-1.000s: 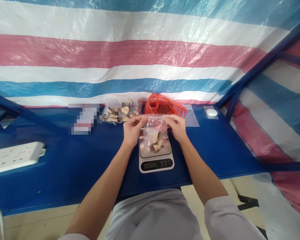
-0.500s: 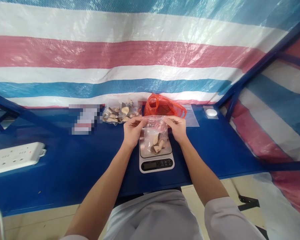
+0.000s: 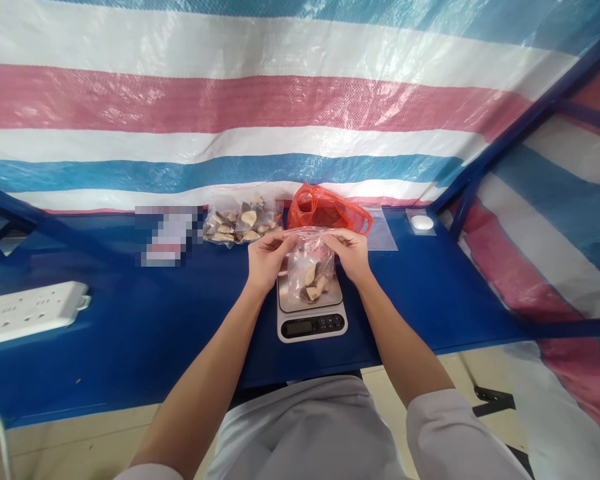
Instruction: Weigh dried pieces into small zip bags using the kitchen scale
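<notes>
Both hands pinch the top edge of a clear zip bag (image 3: 300,272) with several pale, dark-rimmed dried slices (image 3: 316,283) at its bottom. My left hand (image 3: 269,260) grips the upper left corner, thumb and fingers closed. On the other side, my right hand (image 3: 349,252) pinches the top edge, somewhat nearer the middle. Beneath the bag is a small digital kitchen scale (image 3: 337,299) with a metal plate and a dark display. Whether the bag rests on the plate or hangs just above it, I cannot tell.
Behind my left hand lie filled clear bags of slices (image 3: 225,227). A red plastic bag (image 3: 325,208) and a flat clear bag (image 3: 384,232) sit behind my right hand. A round white object (image 3: 422,223) lies farther right. A white power strip (image 3: 33,310) is at left on the blue table (image 3: 180,327).
My right hand has slid slightly left along the bag's top edge, toward my left hand. The slices have shifted a little inside the bag. My left hand keeps its grip.
</notes>
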Demonstrator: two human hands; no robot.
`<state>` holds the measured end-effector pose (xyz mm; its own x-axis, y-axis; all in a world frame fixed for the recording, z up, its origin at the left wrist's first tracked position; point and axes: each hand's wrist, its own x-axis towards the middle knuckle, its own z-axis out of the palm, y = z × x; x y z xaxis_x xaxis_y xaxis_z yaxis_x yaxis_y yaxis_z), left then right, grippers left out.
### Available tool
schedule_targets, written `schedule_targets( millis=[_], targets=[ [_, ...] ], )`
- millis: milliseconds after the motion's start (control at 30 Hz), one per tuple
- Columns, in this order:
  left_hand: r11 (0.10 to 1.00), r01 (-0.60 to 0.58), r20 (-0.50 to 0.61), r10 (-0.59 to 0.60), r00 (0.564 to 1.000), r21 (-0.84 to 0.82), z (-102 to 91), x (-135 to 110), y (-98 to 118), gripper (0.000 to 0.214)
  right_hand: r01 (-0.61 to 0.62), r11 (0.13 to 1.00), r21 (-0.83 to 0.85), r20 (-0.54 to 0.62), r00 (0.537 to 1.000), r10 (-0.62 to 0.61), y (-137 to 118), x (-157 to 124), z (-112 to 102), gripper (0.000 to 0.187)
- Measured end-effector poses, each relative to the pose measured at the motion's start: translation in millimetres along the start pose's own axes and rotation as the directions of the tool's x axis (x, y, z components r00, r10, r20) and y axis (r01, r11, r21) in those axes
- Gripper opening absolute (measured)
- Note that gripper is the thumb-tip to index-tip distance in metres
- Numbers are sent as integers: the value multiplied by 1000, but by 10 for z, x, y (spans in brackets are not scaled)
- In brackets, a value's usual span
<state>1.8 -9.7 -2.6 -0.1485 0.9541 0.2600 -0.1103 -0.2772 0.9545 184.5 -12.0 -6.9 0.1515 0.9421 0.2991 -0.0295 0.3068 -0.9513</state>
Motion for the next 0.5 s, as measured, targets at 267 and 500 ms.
schedule_targets(
  millis=[267, 500],
  targets=[
    [1000, -11, 8, 12, 1000, -29, -23, -1, -49, 23, -84, 996, 10, 10, 996, 84, -51, -12, 36, 26],
    [999, 16, 16, -16, 1000, -49, -3, -4, -9, 24, -40, 998, -56, -18, 999, 39, -21, 9, 18, 24]
  ],
)
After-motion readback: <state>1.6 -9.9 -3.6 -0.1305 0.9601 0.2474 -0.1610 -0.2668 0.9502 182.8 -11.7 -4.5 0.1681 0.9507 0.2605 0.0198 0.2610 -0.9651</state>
